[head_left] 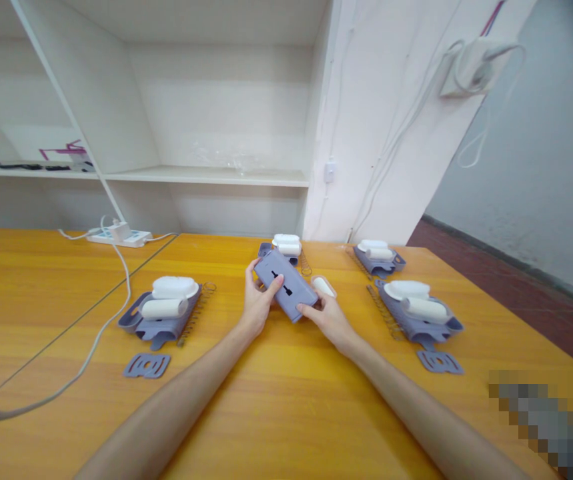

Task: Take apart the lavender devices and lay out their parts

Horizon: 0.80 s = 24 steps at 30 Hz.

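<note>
A grey-purple plastic housing with a dark slotted cutout is held tilted above the table. My left hand grips its left end, thumb on the face near the cutout. My right hand is closed on its lower right corner. Just behind my right hand, a white oval part with a grey rim shows in part. Beyond the housing, white parts rest on another grey piece, partly hidden by it, and a coil spring lies alongside.
Similar sets of grey housings with white pieces lie at left, right and back right, with springs beside them. Flat slotted grey plates lie near the front. A power strip trails a white cable across the left side.
</note>
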### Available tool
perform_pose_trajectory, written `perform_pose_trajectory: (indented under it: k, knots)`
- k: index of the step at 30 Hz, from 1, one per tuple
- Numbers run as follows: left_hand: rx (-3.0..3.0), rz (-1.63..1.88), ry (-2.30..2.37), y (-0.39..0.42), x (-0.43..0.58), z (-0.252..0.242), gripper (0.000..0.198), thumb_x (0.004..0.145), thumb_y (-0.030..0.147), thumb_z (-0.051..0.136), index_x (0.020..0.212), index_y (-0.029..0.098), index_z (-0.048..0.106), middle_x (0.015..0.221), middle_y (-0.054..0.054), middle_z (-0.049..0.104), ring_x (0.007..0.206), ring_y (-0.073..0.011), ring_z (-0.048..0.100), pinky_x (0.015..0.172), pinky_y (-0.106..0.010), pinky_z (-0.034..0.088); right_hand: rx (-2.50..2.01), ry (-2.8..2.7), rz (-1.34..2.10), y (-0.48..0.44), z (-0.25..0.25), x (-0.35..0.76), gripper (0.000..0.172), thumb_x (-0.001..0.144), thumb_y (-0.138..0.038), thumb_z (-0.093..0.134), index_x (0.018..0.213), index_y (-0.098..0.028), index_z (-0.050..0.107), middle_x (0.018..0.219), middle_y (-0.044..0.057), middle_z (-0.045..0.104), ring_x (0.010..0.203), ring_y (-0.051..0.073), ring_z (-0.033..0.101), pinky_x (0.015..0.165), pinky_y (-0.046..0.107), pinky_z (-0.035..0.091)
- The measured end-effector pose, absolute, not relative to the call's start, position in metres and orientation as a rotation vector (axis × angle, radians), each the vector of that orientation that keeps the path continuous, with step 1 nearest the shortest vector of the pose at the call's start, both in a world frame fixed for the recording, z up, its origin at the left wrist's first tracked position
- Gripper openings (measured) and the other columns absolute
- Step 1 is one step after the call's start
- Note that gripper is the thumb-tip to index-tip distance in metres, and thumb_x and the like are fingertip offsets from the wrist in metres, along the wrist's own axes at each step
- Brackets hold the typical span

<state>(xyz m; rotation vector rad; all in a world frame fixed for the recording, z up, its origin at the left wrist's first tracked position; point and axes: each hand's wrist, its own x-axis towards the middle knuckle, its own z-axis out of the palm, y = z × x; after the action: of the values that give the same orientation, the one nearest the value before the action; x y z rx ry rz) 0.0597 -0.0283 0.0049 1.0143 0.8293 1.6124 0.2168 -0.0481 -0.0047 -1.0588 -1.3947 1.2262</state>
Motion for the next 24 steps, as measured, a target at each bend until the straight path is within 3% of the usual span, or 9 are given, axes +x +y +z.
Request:
perform_pose_trajectory:
  k: [12,17,24]
  knots:
    - [0.949,1.588,0.834,-0.029,0.06,0.005,0.065,0.067,0.039,0.073,0.119,0.03,0.037,0.102,-0.004,0.061,0.079,-0.0156,0.062,0.061,-0.024,0.052,-1.224,-1.538,1.017,-0.05,0.0,0.213,0.033,0.07,-0.035,0.063,0.092,-0.011,0.065,0.084,0.005,0.066,0.076,0.018,0.058,0.07,0.029,0.046]
    - [0.904,1.545,0.837,-0.03,0.061,0.007,0.066,0.064,0.044,0.074,0.117,0.03,0.037,0.098,-0.003,0.061,0.071,-0.0147,0.062,0.052,-0.022,0.05,-1.265,-1.524,0.965,-0.052,0.0,0.208,0.025,0.069,-0.035,0.06,0.078,-0.011,0.064,0.069,0.002,0.06,0.064,0.014,0.051,0.058,0.024,0.041]
    - [0.888,1.523,0.838,-0.028,0.062,0.006,0.066,0.063,0.044,0.074,0.117,0.03,0.039,0.094,-0.002,0.061,0.067,-0.0134,0.061,0.053,-0.022,0.051,-1.293,-1.426,1.03,-0.057,0.007,0.202,0.021,0.068,-0.034,0.057,0.067,-0.013,0.058,0.056,-0.002,0.052,0.051,0.011,0.043,0.047,0.022,0.031]
